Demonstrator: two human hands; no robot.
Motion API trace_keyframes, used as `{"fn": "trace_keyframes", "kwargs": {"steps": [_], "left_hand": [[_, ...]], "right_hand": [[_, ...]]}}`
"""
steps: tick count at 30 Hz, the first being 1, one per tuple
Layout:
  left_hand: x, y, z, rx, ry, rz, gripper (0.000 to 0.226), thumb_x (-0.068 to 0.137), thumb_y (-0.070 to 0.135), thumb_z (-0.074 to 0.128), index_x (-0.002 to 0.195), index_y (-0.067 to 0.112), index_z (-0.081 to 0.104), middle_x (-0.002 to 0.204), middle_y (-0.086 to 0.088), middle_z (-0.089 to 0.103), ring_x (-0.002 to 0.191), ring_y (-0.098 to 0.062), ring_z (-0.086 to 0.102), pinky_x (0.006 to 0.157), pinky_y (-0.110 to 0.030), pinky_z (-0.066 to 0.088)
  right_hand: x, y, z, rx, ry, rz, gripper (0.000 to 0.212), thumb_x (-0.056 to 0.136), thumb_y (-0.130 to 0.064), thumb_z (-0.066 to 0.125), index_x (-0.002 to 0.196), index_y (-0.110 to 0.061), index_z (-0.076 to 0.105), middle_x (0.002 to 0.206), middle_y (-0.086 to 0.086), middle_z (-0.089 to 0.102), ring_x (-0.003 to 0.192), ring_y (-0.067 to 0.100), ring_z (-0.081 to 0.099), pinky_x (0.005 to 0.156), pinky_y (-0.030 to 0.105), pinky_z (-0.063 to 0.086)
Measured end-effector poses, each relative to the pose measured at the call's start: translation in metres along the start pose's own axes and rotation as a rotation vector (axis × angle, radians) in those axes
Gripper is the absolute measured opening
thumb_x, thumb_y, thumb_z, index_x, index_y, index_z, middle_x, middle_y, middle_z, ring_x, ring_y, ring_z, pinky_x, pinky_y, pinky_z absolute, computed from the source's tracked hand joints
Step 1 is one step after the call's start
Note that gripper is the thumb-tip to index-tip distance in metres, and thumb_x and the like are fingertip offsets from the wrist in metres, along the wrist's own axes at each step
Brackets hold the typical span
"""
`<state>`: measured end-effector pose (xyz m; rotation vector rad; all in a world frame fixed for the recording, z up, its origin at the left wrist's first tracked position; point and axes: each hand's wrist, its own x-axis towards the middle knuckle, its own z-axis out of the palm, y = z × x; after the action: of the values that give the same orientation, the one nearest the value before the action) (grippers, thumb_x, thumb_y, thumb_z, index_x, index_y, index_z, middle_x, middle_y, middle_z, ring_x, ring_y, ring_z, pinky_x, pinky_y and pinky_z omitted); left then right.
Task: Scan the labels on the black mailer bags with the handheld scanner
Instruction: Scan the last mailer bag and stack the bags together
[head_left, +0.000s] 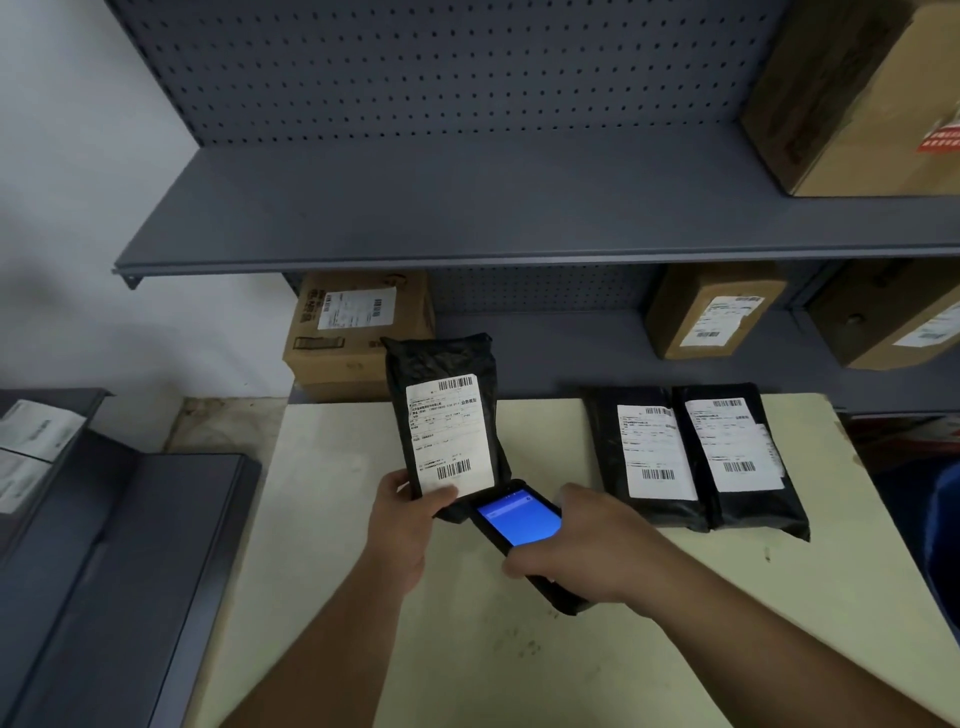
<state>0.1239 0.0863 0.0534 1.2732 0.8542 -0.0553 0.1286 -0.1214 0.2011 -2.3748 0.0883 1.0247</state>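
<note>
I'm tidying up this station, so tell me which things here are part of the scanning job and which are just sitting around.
Part of the job:
held mailer bag in the left hand
handheld scanner in the right hand
two mailer bags lying on the table

Just sitting around:
cardboard boxes on the shelves

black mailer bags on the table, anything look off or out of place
Nothing stands out. Two black plastic mailer bags lie flat side by side on the pale table, white labels up. The left hand holds a third upright, and the right hand holds the black handheld scanner.
</note>
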Motion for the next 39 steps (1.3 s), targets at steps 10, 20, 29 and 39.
{"fn": "trace_keyframes", "kwargs": {"steps": [10, 20, 29, 39], "left_hand": [[-0.003, -0.005, -0.010, -0.027, 0.013, -0.025, 0.048, 0.079, -0.012, 0.075, 0.117, 0.007, 0.053, 0.115, -0.016, 0.075, 0.099, -0.035, 0.074, 0.083, -0.049, 0.060], [-0.002, -0.007, -0.005, -0.015, 0.021, -0.041, 0.049, 0.077, -0.010, 0.077, 0.118, 0.006, 0.054, 0.112, -0.017, 0.077, 0.105, -0.041, 0.073, 0.100, -0.063, 0.053], [-0.012, -0.011, 0.043, 0.032, -0.054, -0.058, 0.052, 0.078, -0.009, 0.078, 0.122, 0.003, 0.054, 0.107, -0.017, 0.079, 0.096, -0.042, 0.076, 0.094, -0.062, 0.057], [-0.030, -0.026, 0.118, 0.076, -0.145, -0.081, 0.053, 0.076, -0.009, 0.079, 0.122, 0.004, 0.056, 0.106, -0.016, 0.079, 0.093, -0.036, 0.077, 0.096, -0.059, 0.057]], "right_hand": [[0.001, -0.004, 0.009, 0.016, -0.028, 0.024, 0.055, 0.064, -0.053, 0.086, 0.099, -0.022, 0.058, 0.102, -0.001, 0.067, 0.094, 0.020, 0.072, 0.069, 0.033, 0.055], [0.001, 0.003, 0.005, 0.049, 0.008, 0.023, 0.052, 0.067, -0.050, 0.085, 0.101, -0.022, 0.057, 0.101, -0.003, 0.064, 0.091, 0.018, 0.070, 0.073, 0.035, 0.058], [-0.005, 0.032, -0.023, 0.097, 0.045, 0.037, 0.056, 0.063, -0.051, 0.084, 0.104, -0.022, 0.059, 0.104, -0.002, 0.067, 0.093, 0.019, 0.073, 0.088, 0.048, 0.068], [-0.007, 0.085, -0.058, 0.158, 0.107, 0.090, 0.052, 0.067, -0.048, 0.084, 0.102, -0.020, 0.057, 0.102, -0.002, 0.066, 0.094, 0.018, 0.071, 0.081, 0.039, 0.062]]}}
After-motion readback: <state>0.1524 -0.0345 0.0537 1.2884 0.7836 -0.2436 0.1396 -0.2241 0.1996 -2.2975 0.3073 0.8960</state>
